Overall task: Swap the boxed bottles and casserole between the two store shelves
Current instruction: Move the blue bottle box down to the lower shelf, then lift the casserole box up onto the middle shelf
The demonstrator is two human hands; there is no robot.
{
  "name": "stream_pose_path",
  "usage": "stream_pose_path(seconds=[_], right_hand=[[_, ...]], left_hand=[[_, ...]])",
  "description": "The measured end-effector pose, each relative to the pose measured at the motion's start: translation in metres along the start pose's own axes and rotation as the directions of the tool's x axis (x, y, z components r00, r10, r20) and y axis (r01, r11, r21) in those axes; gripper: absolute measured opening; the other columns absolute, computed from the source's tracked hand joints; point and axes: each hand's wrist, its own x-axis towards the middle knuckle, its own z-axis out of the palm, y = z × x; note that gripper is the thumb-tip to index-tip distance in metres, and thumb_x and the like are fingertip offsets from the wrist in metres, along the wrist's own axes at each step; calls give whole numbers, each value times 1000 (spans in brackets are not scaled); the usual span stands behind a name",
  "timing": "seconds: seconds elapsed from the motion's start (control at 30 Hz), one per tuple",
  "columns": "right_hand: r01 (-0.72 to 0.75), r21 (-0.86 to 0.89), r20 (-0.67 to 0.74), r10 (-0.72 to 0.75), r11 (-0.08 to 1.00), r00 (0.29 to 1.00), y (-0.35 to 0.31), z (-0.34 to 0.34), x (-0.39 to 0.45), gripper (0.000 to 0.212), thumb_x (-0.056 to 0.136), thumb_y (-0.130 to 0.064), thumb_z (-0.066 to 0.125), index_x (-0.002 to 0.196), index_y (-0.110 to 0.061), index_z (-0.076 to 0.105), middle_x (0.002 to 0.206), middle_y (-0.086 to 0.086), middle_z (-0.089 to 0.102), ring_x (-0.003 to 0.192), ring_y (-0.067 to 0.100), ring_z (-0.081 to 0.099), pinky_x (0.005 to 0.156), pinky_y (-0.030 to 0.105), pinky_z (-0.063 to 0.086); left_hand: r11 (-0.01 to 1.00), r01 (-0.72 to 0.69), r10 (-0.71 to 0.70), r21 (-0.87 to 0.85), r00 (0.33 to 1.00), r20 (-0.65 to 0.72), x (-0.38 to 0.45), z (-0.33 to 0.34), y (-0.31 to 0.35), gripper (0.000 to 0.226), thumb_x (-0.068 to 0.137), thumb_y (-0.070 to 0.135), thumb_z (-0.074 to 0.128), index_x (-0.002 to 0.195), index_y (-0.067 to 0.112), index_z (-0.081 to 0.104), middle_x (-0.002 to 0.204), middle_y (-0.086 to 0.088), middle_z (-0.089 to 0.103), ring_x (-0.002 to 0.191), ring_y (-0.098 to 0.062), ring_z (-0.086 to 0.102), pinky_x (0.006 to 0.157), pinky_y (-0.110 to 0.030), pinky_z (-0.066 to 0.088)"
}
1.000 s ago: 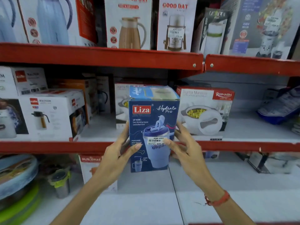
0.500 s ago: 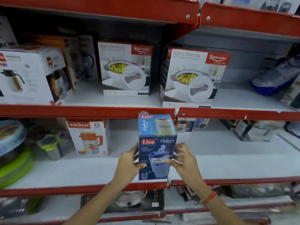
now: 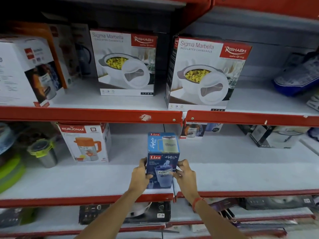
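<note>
A blue Liza bottle box (image 3: 163, 152) stands upright near the front of the lower white shelf (image 3: 233, 173). My left hand (image 3: 140, 175) grips its left side and my right hand (image 3: 185, 175) grips its right side. On the shelf above (image 3: 89, 116) stand two white Sigma Marbella casserole boxes, one at the centre (image 3: 126, 62) and one to its right (image 3: 205, 75).
A Murlidhar jug box (image 3: 85, 144) and a steel tumbler with a green lid (image 3: 43, 152) sit left on the lower shelf. More boxes (image 3: 274, 137) stand at its back right. White flask boxes (image 3: 25, 71) fill the upper left. A blue packet (image 3: 298, 76) lies upper right.
Both hands carried the blue bottle box down from in front of the casserole shelf to the lower shelf, where its base now rests. The view tilted downward.
</note>
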Motion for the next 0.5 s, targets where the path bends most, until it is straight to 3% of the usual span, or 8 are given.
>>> stream_pose_path(seconds=[0.07, 0.17, 0.27, 0.33, 0.4, 0.5], right_hand=[[17, -31, 28, -17, 999, 999, -4, -3, 2, 29, 83, -1, 70, 101, -12, 49, 109, 6, 69, 95, 23, 70, 70, 6, 53], [42, -133, 103, -29, 990, 994, -20, -22, 8, 27, 80, 1, 73, 100, -9, 59, 110, 13, 73, 95, 27, 72, 81, 27, 58], [122, -293, 99, -97, 948, 990, -63, -64, 19, 28, 81, -8, 74, 108, -6, 70, 99, 12, 78, 77, 19, 73, 78, 32, 61], [197, -268, -17, -209, 943, 978, -102, -98, 26, 23, 81, -18, 75, 103, -10, 74, 88, 9, 80, 70, 19, 74, 75, 35, 62], [283, -143, -175, -306, 948, 936, -140, -130, 34, 15, 82, -20, 75, 95, -12, 77, 80, 9, 79, 68, 21, 76, 72, 39, 63], [387, -78, -422, -382, 919, 822, -180, -167, 51, 12, 84, -23, 71, 95, -18, 76, 82, 5, 77, 75, 20, 75, 78, 43, 62]], left_hand=[[998, 1, -4, 63, 999, 38, 3, -7, 3, 49, 80, -1, 66, 123, 4, 42, 128, -16, 61, 112, -31, 62, 87, -42, 55], [948, -33, -18, 317, 987, 159, 4, -28, 19, 52, 76, 8, 72, 122, 3, 48, 130, -17, 60, 114, -30, 59, 93, -40, 53], [861, -28, -92, 508, 973, 210, -1, -60, 56, 56, 71, 24, 78, 117, 1, 55, 122, -16, 63, 105, -25, 61, 91, -34, 50], [891, -49, -17, 451, 990, 141, -2, -85, 88, 50, 71, 27, 77, 112, 2, 61, 113, -13, 69, 95, -21, 64, 89, -32, 53], [917, -171, 158, 360, 985, 66, -4, -107, 124, 42, 73, 28, 75, 107, 6, 65, 106, -9, 72, 86, -16, 66, 83, -25, 53], [911, -380, 396, 161, 914, -84, 3, -127, 176, 32, 77, 32, 71, 102, 12, 69, 99, -4, 74, 85, -11, 69, 78, -21, 56]])
